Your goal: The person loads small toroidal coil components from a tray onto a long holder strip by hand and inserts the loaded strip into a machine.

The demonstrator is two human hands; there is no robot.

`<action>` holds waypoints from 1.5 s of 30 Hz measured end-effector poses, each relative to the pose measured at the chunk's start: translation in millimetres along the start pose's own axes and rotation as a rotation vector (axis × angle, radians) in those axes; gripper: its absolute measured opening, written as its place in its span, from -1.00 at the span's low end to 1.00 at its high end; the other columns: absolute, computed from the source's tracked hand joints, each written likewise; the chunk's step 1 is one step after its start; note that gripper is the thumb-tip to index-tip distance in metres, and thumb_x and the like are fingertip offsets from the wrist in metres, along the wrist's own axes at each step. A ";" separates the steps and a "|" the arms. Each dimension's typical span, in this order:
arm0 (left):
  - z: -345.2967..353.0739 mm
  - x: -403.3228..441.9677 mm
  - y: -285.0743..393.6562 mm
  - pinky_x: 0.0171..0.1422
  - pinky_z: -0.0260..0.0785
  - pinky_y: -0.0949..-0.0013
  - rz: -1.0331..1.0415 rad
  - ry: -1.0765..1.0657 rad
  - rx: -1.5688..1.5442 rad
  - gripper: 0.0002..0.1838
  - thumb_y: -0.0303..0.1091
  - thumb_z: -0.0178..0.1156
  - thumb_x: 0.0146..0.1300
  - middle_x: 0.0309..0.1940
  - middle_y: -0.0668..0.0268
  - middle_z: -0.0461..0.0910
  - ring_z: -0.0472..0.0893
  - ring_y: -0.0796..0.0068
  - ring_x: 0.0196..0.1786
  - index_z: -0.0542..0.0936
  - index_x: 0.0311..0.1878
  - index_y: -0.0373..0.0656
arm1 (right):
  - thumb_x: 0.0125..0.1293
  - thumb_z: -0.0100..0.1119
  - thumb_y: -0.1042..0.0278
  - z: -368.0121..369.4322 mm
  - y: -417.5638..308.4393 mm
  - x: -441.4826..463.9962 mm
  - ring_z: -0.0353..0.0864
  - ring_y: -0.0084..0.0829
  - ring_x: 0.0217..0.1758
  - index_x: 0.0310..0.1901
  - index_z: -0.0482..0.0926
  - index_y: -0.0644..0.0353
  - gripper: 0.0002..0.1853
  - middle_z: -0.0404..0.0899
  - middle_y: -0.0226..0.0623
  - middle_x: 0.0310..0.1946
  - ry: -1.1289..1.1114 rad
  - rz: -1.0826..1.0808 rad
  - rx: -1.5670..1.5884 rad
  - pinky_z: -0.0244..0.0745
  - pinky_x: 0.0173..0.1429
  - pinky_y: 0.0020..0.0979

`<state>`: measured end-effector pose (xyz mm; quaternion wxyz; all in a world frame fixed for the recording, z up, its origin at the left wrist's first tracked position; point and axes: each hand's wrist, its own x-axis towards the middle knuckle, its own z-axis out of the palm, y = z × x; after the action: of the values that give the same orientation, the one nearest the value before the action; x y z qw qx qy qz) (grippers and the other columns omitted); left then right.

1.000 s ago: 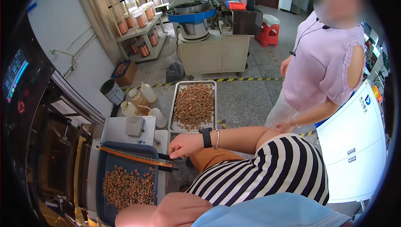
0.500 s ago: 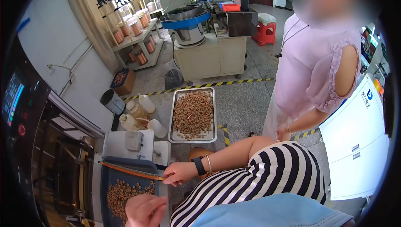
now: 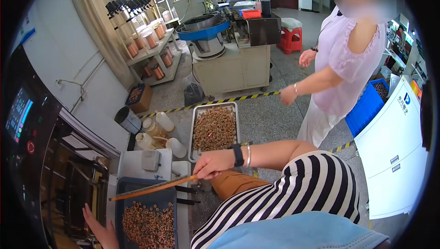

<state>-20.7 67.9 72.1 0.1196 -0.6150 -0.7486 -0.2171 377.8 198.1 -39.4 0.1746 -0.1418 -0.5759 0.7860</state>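
In the head view, your right hand point(image 3: 213, 164) pinches the long, thin orange-and-dark strip point(image 3: 156, 188) over the dark-blue rectangular tray point(image 3: 137, 184) of small brown rings point(image 3: 149, 224). Your left hand point(image 3: 99, 230), fingers spread, has moved toward the black machine point(image 3: 43, 134), leaving the strip one-handed; contact there is unclear.

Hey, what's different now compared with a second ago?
The right hand has taken the near end of the orange strip and lifted it off the blue-grey tray, where it lay. The left hand has swept forward toward the machine, empty, fingers spread. The co-worker has lifted a forearm. The metal tray and bottles stayed put.
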 end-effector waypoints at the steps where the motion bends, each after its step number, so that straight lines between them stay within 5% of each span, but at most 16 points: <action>1: 1.8 -1.2 2.3 0.38 -0.03 0.17 0.021 0.010 -0.052 -0.10 -0.70 0.16 -0.03 0.39 0.15 0.00 0.09 0.16 0.40 0.03 0.41 0.01 | 0.29 0.05 0.34 -0.2 -7.6 -7.9 0.18 -0.76 -0.74 -0.20 0.55 0.37 -0.77 0.34 -0.53 -0.70 0.007 0.010 -0.023 0.02 -0.69 -0.67; 3: 6.9 -6.1 1.1 0.38 -0.02 0.17 0.029 0.022 -0.100 -0.06 -0.70 0.16 -0.04 0.39 0.17 -0.01 0.10 0.16 0.39 0.00 0.42 0.02 | 0.29 0.04 0.35 -0.5 -15.7 -19.0 0.16 -0.77 -0.74 -0.18 0.54 0.40 -0.75 0.33 -0.54 -0.70 -0.001 0.040 -0.032 0.01 -0.69 -0.68; 5: 11.5 -13.4 -4.8 0.34 0.04 0.18 0.078 -0.206 -0.334 -0.04 -0.73 0.15 -0.07 0.40 0.19 -0.01 0.09 0.15 0.39 -0.02 0.42 0.02 | 0.29 0.05 0.35 -4.2 -16.5 -24.0 0.16 -0.77 -0.74 -0.16 0.53 0.41 -0.75 0.32 -0.54 -0.70 -0.014 0.082 0.007 0.02 -0.68 -0.68; 8: 3.7 -26.3 14.6 0.19 0.20 0.24 -0.021 -0.322 -0.336 -0.04 -0.75 0.09 -0.07 0.19 0.13 0.25 0.34 0.23 0.14 -0.03 0.43 0.02 | 0.30 0.05 0.32 -11.9 -18.4 -27.3 0.15 -0.79 -0.69 -0.08 0.52 0.39 -0.70 0.30 -0.57 -0.65 -0.081 0.109 0.014 0.01 -0.63 -0.68; 9: 10.1 -29.5 8.7 0.06 0.30 0.34 -0.010 -0.314 -0.420 -0.03 -0.76 0.08 -0.06 0.09 0.14 0.31 0.39 0.33 -0.02 -0.05 0.43 0.03 | 0.30 0.05 0.33 -12.0 -20.1 -28.0 0.15 -0.78 -0.68 -0.07 0.51 0.40 -0.70 0.29 -0.57 -0.65 -0.064 0.121 0.019 0.00 -0.62 -0.67; 15: -2.4 -38.5 30.0 -0.11 0.32 0.51 -0.226 -0.127 -0.817 -0.01 -0.79 0.07 -0.12 0.12 0.18 0.25 0.39 0.48 -0.14 -0.08 0.43 -0.04 | 0.30 0.05 0.33 -23.7 -22.0 -20.5 0.13 -0.77 -0.65 -0.05 0.50 0.45 -0.67 0.28 -0.56 -0.64 -0.150 0.125 0.018 0.01 -0.59 -0.66; 18: -2.2 -35.7 12.8 -0.13 0.34 0.48 -0.105 -0.327 -0.713 -0.36 -0.69 0.10 0.00 -0.15 0.25 0.44 0.44 0.51 -0.23 0.31 0.25 -0.23 | 0.30 0.05 0.34 -30.6 -20.4 -21.5 0.14 -0.76 -0.65 -0.04 0.49 0.46 -0.67 0.27 -0.56 -0.64 -0.177 0.121 0.063 0.01 -0.59 -0.66; 19: -4.0 -37.5 23.2 -0.16 0.34 0.46 -0.057 -0.252 -0.633 -0.64 -0.60 0.11 0.07 -0.32 0.24 0.50 0.46 0.48 -0.26 0.50 0.01 -0.32 | 0.30 0.05 0.34 -33.9 -18.8 -22.7 0.14 -0.76 -0.65 -0.04 0.49 0.46 -0.67 0.27 -0.56 -0.64 -0.172 0.116 0.093 0.01 -0.59 -0.66; 25: -2.4 -53.6 53.1 -0.33 0.30 0.43 0.043 -0.545 -0.446 -0.83 -0.54 0.13 0.08 -0.49 0.21 0.51 0.50 0.38 -0.43 0.54 -0.24 -0.37 | 0.32 0.03 0.31 -74.5 13.1 -18.9 0.22 -0.69 -0.63 -0.13 0.53 0.27 -0.78 0.34 -0.48 -0.63 0.066 0.018 0.319 0.08 -0.60 -0.65; 28: 9.5 -80.9 90.0 -0.42 0.24 0.54 -0.396 -0.637 -0.686 -0.89 -0.53 0.13 0.12 -0.56 0.36 0.46 0.44 0.58 -0.50 0.53 -0.30 -0.37 | 0.35 -0.01 0.26 -99.6 29.0 -10.5 0.20 -0.73 -0.70 -0.21 0.54 0.25 -0.77 0.31 -0.55 -0.68 0.251 -0.053 0.366 0.05 -0.63 -0.64; 31: 28.8 -102.3 137.6 -0.53 0.12 0.60 -0.736 -0.643 -1.170 -0.80 -0.46 0.09 0.21 -0.55 0.41 0.39 0.32 0.66 -0.61 0.46 -0.10 -0.29 | 0.34 -0.02 0.24 -128.1 41.9 -8.2 0.17 -0.70 -0.74 -0.26 0.51 0.20 -0.79 0.23 -0.56 -0.75 0.417 -0.215 0.336 0.01 -0.66 -0.62; 37: 115.5 -107.7 194.1 -0.60 -0.08 0.62 -0.914 -0.889 -1.467 -0.51 -0.05 -0.05 0.34 -0.68 0.47 0.21 0.13 0.71 -0.66 0.41 0.03 -0.36 | 0.37 -0.06 0.25 -183.2 52.2 -30.1 0.08 -0.71 -0.66 -0.19 0.50 0.17 -0.80 0.16 -0.60 -0.66 0.666 -0.215 0.321 0.00 -0.58 -0.65; 40: 150.9 -106.2 193.6 -0.61 -0.08 0.62 -1.077 -0.979 -1.627 -0.50 -0.08 -0.18 0.42 -0.71 0.49 0.14 0.12 0.70 -0.67 0.40 0.02 -0.42 | 0.39 -0.09 0.27 -198.7 62.2 -41.0 0.08 -0.71 -0.65 -0.13 0.50 0.19 -0.78 0.16 -0.59 -0.66 0.702 -0.217 0.309 0.02 -0.56 -0.65; 43: 173.3 -96.9 202.8 -0.62 -0.07 0.63 -1.007 -1.019 -1.554 -0.58 -0.13 -0.16 0.42 -0.71 0.51 0.16 0.11 0.72 -0.68 0.45 -0.10 -0.38 | 0.40 -0.10 0.27 -208.0 76.8 -43.1 0.06 -0.71 -0.64 -0.08 0.50 0.20 -0.76 0.15 -0.59 -0.64 0.761 -0.208 0.295 0.03 -0.55 -0.66; 45: 192.8 -94.2 207.6 -0.62 -0.08 0.60 -0.965 -0.901 -1.555 -0.63 -0.21 -0.17 0.41 -0.73 0.49 0.13 0.10 0.69 -0.69 0.45 -0.14 -0.38 | 0.40 -0.11 0.26 -213.3 89.7 -41.6 0.21 -0.67 -0.60 0.09 0.38 0.19 -0.70 0.32 -0.51 -0.58 0.871 -0.225 0.325 0.15 -0.51 -0.62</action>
<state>218.5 108.0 -102.0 -0.7062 -0.1794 -0.5436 -0.4167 495.6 337.7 -187.3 0.5037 -0.3655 -0.3308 0.7094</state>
